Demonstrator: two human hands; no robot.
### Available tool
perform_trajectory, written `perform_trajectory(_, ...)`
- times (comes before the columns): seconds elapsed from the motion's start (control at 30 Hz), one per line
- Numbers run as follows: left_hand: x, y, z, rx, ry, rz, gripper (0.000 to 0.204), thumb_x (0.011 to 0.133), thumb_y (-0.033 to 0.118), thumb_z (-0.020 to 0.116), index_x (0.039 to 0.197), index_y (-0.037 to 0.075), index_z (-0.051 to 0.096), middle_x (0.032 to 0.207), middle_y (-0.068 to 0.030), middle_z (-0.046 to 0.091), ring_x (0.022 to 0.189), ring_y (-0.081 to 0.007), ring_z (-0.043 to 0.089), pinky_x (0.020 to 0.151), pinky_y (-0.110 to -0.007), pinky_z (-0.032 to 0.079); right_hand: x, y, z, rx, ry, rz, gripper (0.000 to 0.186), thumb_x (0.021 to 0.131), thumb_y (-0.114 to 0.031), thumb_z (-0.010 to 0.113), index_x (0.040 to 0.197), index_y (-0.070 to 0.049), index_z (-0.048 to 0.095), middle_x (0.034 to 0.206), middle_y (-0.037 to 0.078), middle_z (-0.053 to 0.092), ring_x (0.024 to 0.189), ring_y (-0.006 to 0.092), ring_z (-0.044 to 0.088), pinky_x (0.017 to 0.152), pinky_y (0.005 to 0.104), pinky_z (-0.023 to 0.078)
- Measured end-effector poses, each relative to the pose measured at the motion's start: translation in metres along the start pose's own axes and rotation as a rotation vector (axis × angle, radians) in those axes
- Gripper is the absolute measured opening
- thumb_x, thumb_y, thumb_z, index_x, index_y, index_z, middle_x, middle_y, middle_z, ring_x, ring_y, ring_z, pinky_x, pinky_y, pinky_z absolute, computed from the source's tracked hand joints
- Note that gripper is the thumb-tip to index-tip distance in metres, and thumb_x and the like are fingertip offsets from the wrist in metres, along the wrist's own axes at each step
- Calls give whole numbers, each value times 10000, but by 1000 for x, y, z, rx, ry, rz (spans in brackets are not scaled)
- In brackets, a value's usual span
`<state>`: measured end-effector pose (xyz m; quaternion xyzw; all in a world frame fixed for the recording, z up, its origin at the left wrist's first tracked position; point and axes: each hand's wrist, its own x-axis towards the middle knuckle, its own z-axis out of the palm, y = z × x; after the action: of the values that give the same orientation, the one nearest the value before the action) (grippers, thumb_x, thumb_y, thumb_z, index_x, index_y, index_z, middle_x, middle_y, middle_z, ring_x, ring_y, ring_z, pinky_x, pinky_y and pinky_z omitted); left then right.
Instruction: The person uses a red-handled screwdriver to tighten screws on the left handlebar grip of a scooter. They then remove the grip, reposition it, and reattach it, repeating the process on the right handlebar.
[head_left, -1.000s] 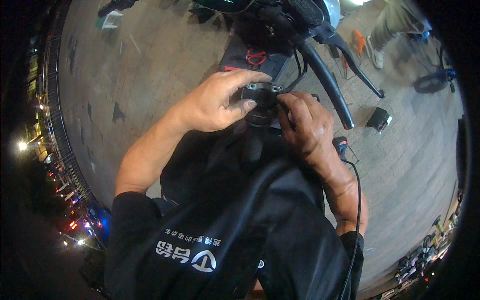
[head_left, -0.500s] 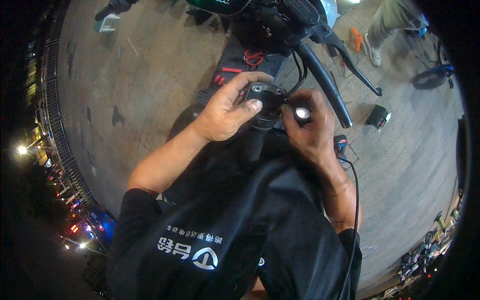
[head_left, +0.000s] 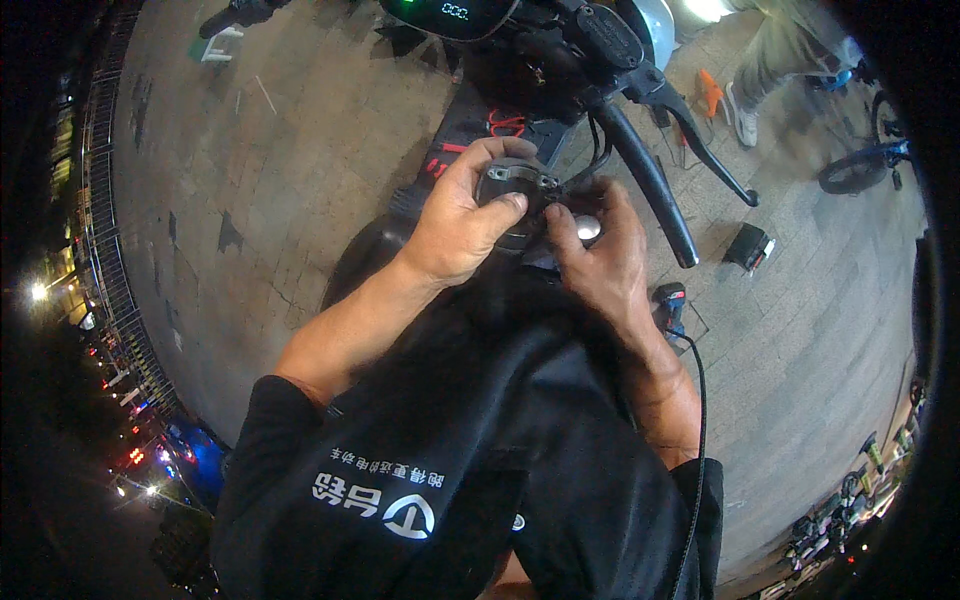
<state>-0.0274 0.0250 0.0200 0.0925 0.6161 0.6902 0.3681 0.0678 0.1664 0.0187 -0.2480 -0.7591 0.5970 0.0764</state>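
Note:
My left hand (head_left: 452, 228) is closed round a dark, rounded housing (head_left: 517, 183) with a grey clamp-like rim and small screw holes, thumb on its near side. At the housing's right edge, my right hand (head_left: 612, 262) has its thumb and fingers pinched together beside a thin black cable (head_left: 588, 177). What lies between those fingertips is too dark and small to make out. A shiny whitish round thing (head_left: 587, 229) shows inside the curled right fingers. Just beyond my right hand runs a black handlebar tube (head_left: 650, 185) with a brake lever (head_left: 708, 150).
A lit display (head_left: 455, 14) tops the two-wheeler. Red cord (head_left: 506, 122) lies on its dark footboard. On the paving at right are a cordless drill (head_left: 671, 303), a small black box (head_left: 748, 247) and an orange-handled tool (head_left: 710, 92). A person's leg (head_left: 775, 60) stands far right.
My right hand has moved left, closer against the housing. The housing has turned slightly in my left hand, showing more of its grey rim. The whole view has shifted a little.

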Motion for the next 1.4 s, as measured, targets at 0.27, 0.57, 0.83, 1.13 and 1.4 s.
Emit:
perform_trajectory(0.27,7,-16,0,-37,91,0,368,883,12,587,1241,-15,509,1113,-68,617,1014,-141,587,925,-280,474,28,11,3,270,-247,317,314,830,-198,637,1053,22,647,801,77,659,697,132,582,656,294,490)
perform_trajectory(0.57,4,-32,-3,-54,179,-26,332,907,17,589,1229,-18,515,1078,-58,608,991,-129,575,914,-282,469,38,21,11,228,-316,235,387,803,-217,606,1113,12,643,775,88,653,677,151,604,616,305,488)
perform_trajectory(0.83,6,-42,-2,143,235,30,324,897,-11,562,1218,-3,519,1056,-59,605,970,-129,570,887,-280,464,43,23,14,182,-372,263,394,801,-215,622,1139,-13,645,802,64,656,610,121,580,489,299,461)
perform_trajectory(1.13,14,-32,-9,15,253,27,318,885,-11,567,1200,-3,518,1008,-74,613,893,-143,599,784,-275,508,6,22,-7,-34,-175,-38,302,836,-134,649,1109,-6,647,952,165,687,875,261,680,748,341,527)
perform_trajectory(1.4,8,-31,0,-47,234,-54,315,874,-16,575,1184,13,535,982,-63,603,839,-143,599,715,-280,517,-61,-58,-72,721,129,-958,463,854,-149,674,1250,-161,434,864,33,537,646,157,552,563,343,527)
